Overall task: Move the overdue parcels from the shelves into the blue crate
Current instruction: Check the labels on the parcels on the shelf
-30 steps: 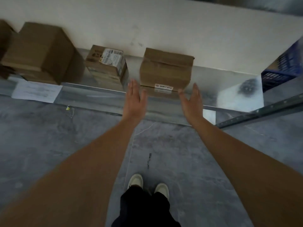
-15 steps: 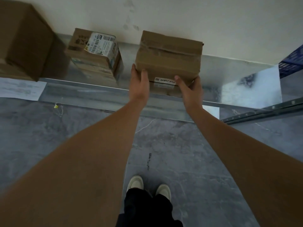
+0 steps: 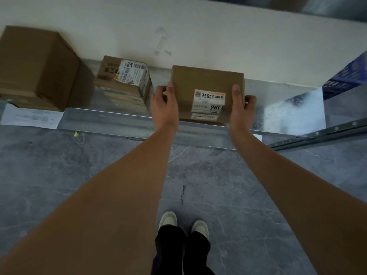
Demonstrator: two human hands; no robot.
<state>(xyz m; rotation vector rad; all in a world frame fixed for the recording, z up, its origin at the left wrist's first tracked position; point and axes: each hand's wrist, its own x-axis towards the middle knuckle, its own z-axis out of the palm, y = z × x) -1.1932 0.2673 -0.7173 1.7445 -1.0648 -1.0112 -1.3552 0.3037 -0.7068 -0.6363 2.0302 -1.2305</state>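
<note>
A brown cardboard parcel (image 3: 200, 82) with a white label on its near face stands on the metal shelf (image 3: 123, 120), tipped so the label faces me. My left hand (image 3: 163, 104) grips its left side, thumb on the front face. My right hand (image 3: 241, 108) grips its right side, thumb up along the front. A corner of the blue crate (image 3: 347, 76) shows at the far right edge.
A smaller labelled parcel (image 3: 125, 80) sits just left of the held one. A large brown box (image 3: 35, 66) stands at the far left, with a paper sheet (image 3: 29, 118) under its front. A white wall backs the shelf. Grey floor and my shoes lie below.
Both hands went from reaching toward the parcel to gripping its sides. The parcel has tipped forward, so its labelled face now shows.
</note>
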